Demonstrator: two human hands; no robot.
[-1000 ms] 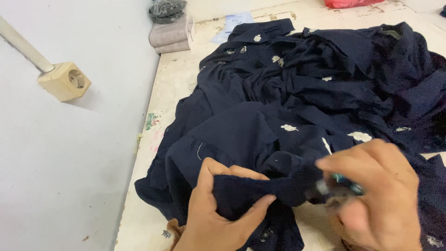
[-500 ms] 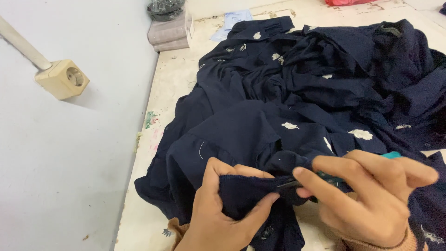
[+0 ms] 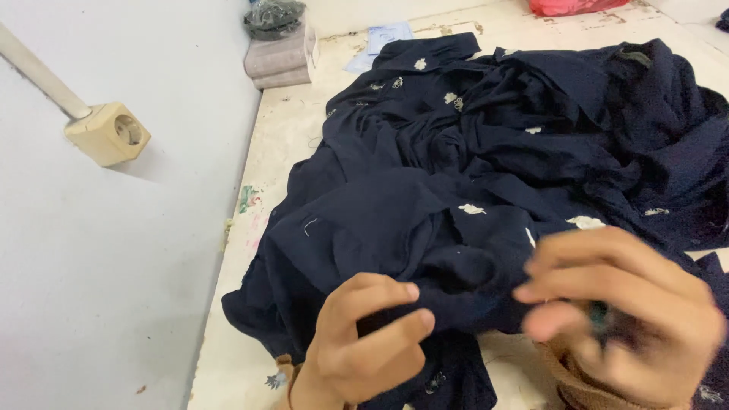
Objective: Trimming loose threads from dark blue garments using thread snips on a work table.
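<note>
Left hand (image 3: 363,342) pinches a fold of the dark navy cloth garment with small white embroidered motifs (image 3: 486,175), thumb and fingers (image 3: 395,292) closed together on the fabric edge at the near end of the pile. Wrist comes up from bottom of view, palm turned toward the right. Right hand (image 3: 623,311) is motion-blurred, fingers curled and bunched, hovering just over the same fold; something small and teal-dark shows between its fingers, cannot tell what it is or whether the grip is clamped on it. A tan-brown sleeve cuff (image 3: 577,383) sits under that wrist.

Garment lies heaped across the pale, paint-stained counter (image 3: 281,167), spreading from the hands to the far side. Its left edge hangs near the counter's left rim; a bare strip of counter runs beside it. Left of the rim is a grey wall with a beige socket (image 3: 110,133). Far end: grey folded cloth stack (image 3: 279,57) with a dark bundle on top, a light blue paper (image 3: 383,36), a red item (image 3: 569,6) at the top edge.
</note>
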